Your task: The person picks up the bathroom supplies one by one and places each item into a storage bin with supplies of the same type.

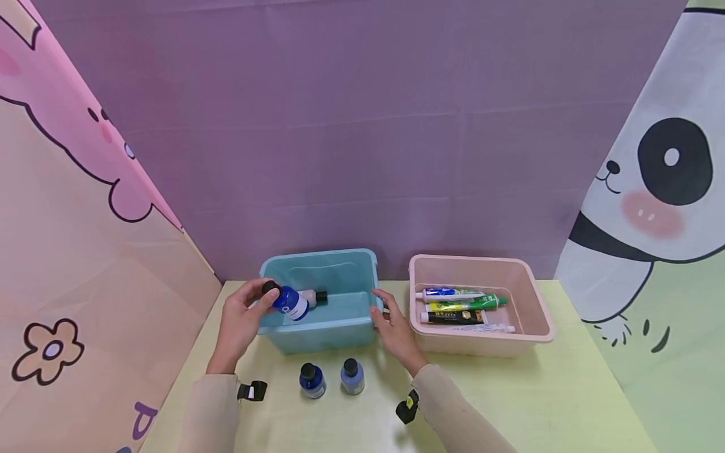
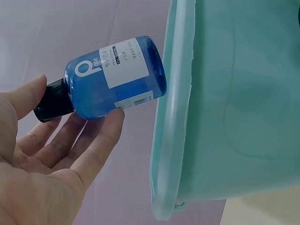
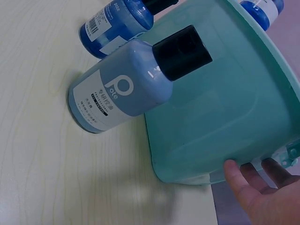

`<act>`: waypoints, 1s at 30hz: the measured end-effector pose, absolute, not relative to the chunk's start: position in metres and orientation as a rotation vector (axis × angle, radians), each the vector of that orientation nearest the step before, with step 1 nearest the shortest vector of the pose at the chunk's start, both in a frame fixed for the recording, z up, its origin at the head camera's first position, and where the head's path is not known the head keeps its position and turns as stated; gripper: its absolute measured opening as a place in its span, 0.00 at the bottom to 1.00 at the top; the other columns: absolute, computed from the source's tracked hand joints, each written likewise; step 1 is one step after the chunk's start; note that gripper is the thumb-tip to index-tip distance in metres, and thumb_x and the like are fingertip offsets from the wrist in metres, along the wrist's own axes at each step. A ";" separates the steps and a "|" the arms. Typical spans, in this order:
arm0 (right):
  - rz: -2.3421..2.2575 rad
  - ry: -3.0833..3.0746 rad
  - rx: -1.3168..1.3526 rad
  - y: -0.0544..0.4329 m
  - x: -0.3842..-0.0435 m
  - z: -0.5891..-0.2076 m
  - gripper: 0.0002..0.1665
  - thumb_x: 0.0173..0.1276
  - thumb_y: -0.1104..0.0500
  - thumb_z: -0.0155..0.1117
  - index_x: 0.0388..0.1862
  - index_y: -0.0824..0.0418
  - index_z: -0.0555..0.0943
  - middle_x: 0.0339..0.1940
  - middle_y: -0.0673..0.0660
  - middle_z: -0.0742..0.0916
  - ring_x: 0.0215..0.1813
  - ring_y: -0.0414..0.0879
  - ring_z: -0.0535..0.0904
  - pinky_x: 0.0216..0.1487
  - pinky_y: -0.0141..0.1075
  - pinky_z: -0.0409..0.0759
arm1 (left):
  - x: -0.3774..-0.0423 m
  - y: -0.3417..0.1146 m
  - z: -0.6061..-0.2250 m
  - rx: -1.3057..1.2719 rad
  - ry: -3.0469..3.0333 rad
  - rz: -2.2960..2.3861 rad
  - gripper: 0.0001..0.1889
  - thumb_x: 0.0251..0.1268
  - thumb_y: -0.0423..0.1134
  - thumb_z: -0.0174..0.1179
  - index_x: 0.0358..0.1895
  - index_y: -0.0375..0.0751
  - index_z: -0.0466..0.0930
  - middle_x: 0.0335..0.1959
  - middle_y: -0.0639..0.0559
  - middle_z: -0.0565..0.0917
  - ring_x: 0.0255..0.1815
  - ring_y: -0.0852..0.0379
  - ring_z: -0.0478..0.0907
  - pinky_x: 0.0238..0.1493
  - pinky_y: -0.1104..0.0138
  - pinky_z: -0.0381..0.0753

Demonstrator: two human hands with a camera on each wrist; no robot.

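Observation:
My left hand [image 1: 240, 321] pinches a blue bottle [image 1: 292, 304] by its black cap, with fingers beneath its body. The bottle tilts over the left part of a teal bin [image 1: 334, 340]; in the left wrist view its base overlaps the rim. Inside the bin lies a pale bottle [image 1: 308, 297] with a black cap, partly hidden by the blue one. My right hand [image 1: 399, 333] touches the bin's right end with extended fingers [image 3: 236, 176]. In front of the bin stand a dark blue bottle [image 1: 313, 385] and a lighter blue bottle [image 1: 353, 380], both upright and black-capped.
To the right stands a pink bin [image 1: 476, 345] holding several tubes, among them a green tube [image 1: 467, 304] and a black tube [image 1: 453, 317]. Both bins sit on a pale wooden table [image 1: 544, 402], close to the purple backdrop [image 1: 362, 157].

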State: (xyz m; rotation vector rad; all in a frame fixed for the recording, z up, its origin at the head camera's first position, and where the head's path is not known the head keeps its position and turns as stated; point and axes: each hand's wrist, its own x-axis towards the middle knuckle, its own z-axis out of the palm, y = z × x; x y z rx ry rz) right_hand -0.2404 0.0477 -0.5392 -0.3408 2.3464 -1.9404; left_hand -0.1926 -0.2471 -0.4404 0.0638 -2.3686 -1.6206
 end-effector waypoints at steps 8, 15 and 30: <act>-1.961 2.306 -0.343 0.048 -0.227 -0.511 0.27 0.83 0.55 0.51 0.78 0.52 0.64 0.74 0.71 0.72 0.66 0.67 0.77 0.63 0.63 0.78 | -0.204 -0.249 -0.438 0.019 -2.378 -1.657 0.23 0.75 0.42 0.61 0.65 0.31 0.76 0.59 0.33 0.81 0.46 0.75 0.80 0.48 0.69 0.87; -1.966 2.306 -0.323 0.046 -0.240 -0.537 0.28 0.83 0.50 0.51 0.79 0.46 0.63 0.76 0.70 0.70 0.68 0.64 0.76 0.63 0.62 0.79 | -0.214 -0.250 -0.435 0.001 -2.378 -1.692 0.23 0.76 0.42 0.60 0.65 0.29 0.74 0.59 0.30 0.80 0.45 0.74 0.81 0.46 0.71 0.87; -1.932 2.322 -0.339 0.048 -0.244 -0.543 0.29 0.83 0.47 0.51 0.79 0.44 0.63 0.75 0.69 0.71 0.67 0.61 0.77 0.62 0.58 0.81 | -0.239 -0.252 -0.427 0.014 -2.489 -1.717 0.25 0.76 0.47 0.60 0.65 0.31 0.74 0.59 0.34 0.80 0.53 0.56 0.82 0.52 0.59 0.88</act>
